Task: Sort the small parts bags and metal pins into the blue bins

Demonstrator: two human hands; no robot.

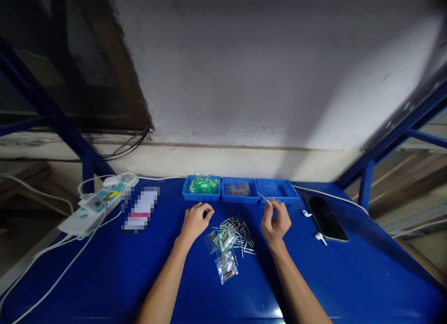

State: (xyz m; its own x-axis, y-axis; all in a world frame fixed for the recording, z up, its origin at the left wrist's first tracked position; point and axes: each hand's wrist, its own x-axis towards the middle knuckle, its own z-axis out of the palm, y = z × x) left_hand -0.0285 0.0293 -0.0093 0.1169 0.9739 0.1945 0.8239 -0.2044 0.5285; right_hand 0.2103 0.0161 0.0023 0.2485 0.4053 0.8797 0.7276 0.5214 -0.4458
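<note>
Right hand: the right hand [275,224] is raised just in front of the trays, thumb and fingertips pinched narrowly on one end of a thin metal rod [264,199]. The end grip seems to leave most of the rod exposed, slanting towards the gap between the middle and right trays.
Left hand: the left hand [195,220] is low over the table, fingers curled, thumb near the index finger. The tips are small and dim here, so I cannot tell whether they hold anything.
Rod pile: loose metal rods [243,238] lie crisscrossed between the hands, probably to be within reach of both.
Packets: clear packets [227,269] with small parts inside overlap the pile's near left side.
Trays: three blue trays stand in a row near the wall; the left tray [201,198] holds green packets [205,185], the middle tray [239,199] small brownish parts [238,189], and the right tray [275,190] is nearest the rod.
Table edges: a phone [324,217] lies right, a power strip [84,217] left, perhaps kept aside for working room.
</note>
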